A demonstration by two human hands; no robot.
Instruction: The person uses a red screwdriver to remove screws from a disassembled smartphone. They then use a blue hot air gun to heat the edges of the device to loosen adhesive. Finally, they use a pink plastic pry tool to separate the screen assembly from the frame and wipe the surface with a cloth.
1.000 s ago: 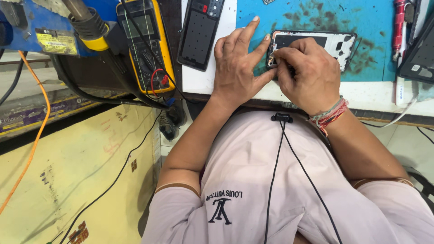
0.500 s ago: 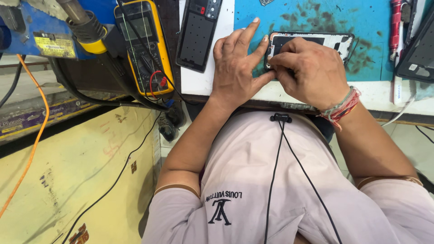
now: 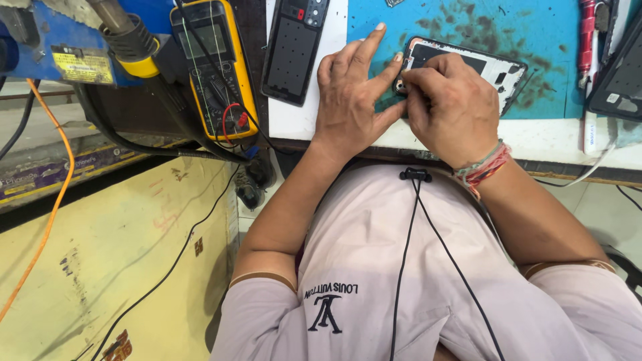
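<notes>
My right hand [image 3: 453, 107] is curled up, its fingers [image 3: 428, 75] bunched and pressed together over the left end of the phone frame [image 3: 498, 70]; what sits under the tips is too small for me to make out. My left hand [image 3: 349, 100] lies flat beside it with the fingers [image 3: 366, 50] spread: the forefinger points far across the mat, the thumb reaches right to touch the frame's left corner and meets my right hand. Threads [image 3: 483, 167] of red and white wrap my right wrist.

The frame lies open-side up on the blue mat [image 3: 542, 33], which is stained with dark blotches, near the middle of the bench [image 3: 548, 144]. Left of my left hand, on the bench's white part, lies a black back cover [image 3: 293, 47]. Further left a yellow multimeter [image 3: 215, 67] leans with its leads coiled on it, and left of that hangs a hot-air nozzle [image 3: 127, 37] with a yellow collar against a blue unit [image 3: 60, 40]. At the far right are a red tool [image 3: 586, 33] and the edge of a dark device [image 3: 618, 70].

Near me, a black cable [image 3: 408, 247] runs down my pale shirt [image 3: 401, 267]. To the left, below the bench, an orange cord [image 3: 50, 200] and a thin black wire [image 3: 167, 267] cross a yellowish surface [image 3: 100, 267].
</notes>
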